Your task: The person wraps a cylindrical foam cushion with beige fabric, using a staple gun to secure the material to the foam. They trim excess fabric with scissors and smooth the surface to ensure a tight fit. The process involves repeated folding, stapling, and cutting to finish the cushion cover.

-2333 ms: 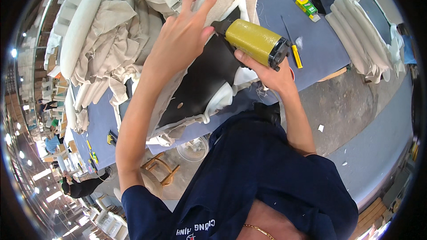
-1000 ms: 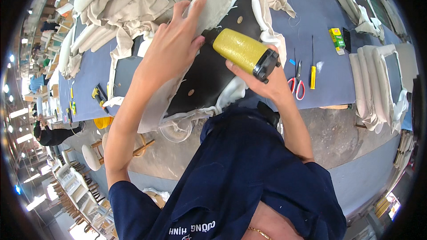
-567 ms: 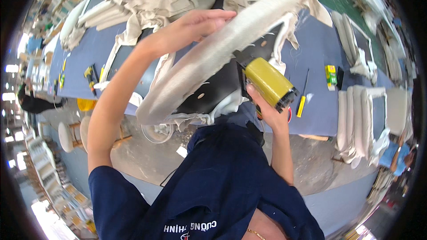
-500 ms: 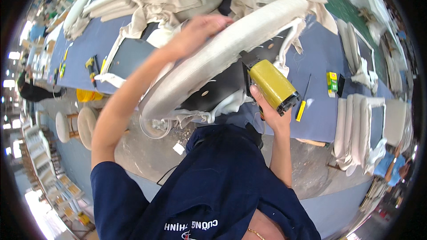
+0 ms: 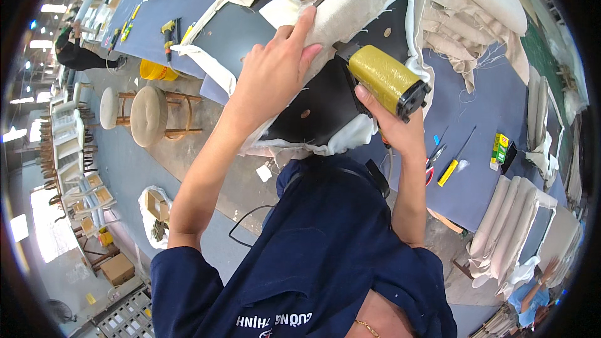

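Observation:
A padded seat cushion point(image 5: 366, 3) is tilted up before me, its black underside facing me and its beige cover and white lining folded around the rim. My left hand point(image 5: 272, 78) is closed on the beige cover at the cushion's edge, index finger stretched along it and thumb below; its other fingertips are partly hidden. My right hand point(image 5: 394, 128) grips a gold-coloured staple gun point(image 5: 385, 78) by its handle. The gun's nose reaches the cushion's underside near the folded cover, a little right of my left hand. Whether the nose touches is hidden.
On the blue-grey table point(image 5: 476, 100) to the right lie a yellow-handled screwdriver point(image 5: 447, 172), red-handled scissors point(image 5: 430, 172) and a green-yellow box point(image 5: 499, 148). Stacked beige cushions point(image 5: 510, 222) stand beyond. At left are a drill point(image 5: 168, 37) and a round stool point(image 5: 149, 116).
My left hand has come down and toward me along the cushion's rim, from blurred motion to rest on the cover. The cushion has tilted, and the staple gun stays in my right hand.

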